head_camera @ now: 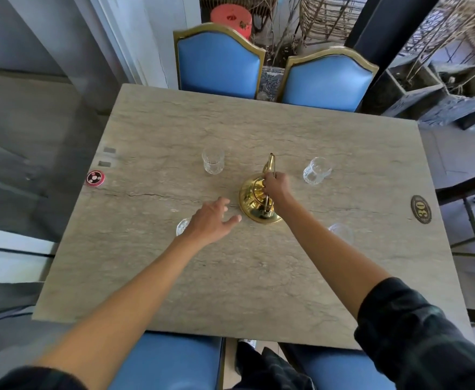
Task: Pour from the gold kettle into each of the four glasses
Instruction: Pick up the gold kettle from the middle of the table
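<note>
The gold kettle (254, 202) stands on the stone table (230, 277) near its middle, spout pointing away from me. My right hand (276, 184) is closed around its thin top handle. My left hand (212, 220) hovers just left of the kettle, fingers spread, holding nothing. One clear glass (213, 161) stands far left of the kettle and another glass (315, 170) far right. A third glass (182, 227) is mostly hidden behind my left hand. The fourth glass (341, 233) stands near right, beside my right forearm.
A round red call button (95, 178) lies at the table's left edge. An oval number plate (421, 209) is on the right side. Two blue chairs (219, 63) stand at the far side, and blue seats (168, 361) are under the near edge.
</note>
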Motion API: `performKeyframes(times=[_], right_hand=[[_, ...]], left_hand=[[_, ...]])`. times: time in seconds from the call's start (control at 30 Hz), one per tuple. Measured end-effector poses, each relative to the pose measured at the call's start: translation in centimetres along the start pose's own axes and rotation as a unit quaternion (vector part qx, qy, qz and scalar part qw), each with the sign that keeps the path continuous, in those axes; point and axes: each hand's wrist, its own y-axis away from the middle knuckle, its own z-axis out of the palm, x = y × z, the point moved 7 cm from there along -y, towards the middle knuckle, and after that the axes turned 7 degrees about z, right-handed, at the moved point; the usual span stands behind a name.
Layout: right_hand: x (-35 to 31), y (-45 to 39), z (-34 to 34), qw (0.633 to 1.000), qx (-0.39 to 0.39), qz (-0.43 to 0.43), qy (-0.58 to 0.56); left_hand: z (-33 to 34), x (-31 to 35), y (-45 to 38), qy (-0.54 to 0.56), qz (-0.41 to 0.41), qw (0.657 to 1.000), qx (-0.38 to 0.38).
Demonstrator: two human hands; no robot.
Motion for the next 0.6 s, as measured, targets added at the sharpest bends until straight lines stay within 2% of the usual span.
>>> performKeyframes(times=[0.13, 0.33, 0.47, 0.6], right_hand=[[-0.2, 0.5, -0.2, 1.0, 0.008, 0.006, 0.01], [0.9, 4.5, -1.8, 0.999, 0.016, -0.04, 0.005], [1.7, 8.1, -2.8, 0.996, -0.005, -0.078, 0.041], [1.9, 13.3, -3.1, 0.985, -0.019, -0.127, 0.112]], left_hand=[[0.0, 0.6, 0.6, 0.035, 0.004, 0.999, 0.012], [-0.7, 0.7, 2.1, 0.094, 0.015, 0.994, 0.058], [-0.5, -0.3, 4.1, 0.133, -0.006, 0.987, 0.094], [0.8, -1.4, 5.9, 0.227, -0.057, 0.965, 0.12]])
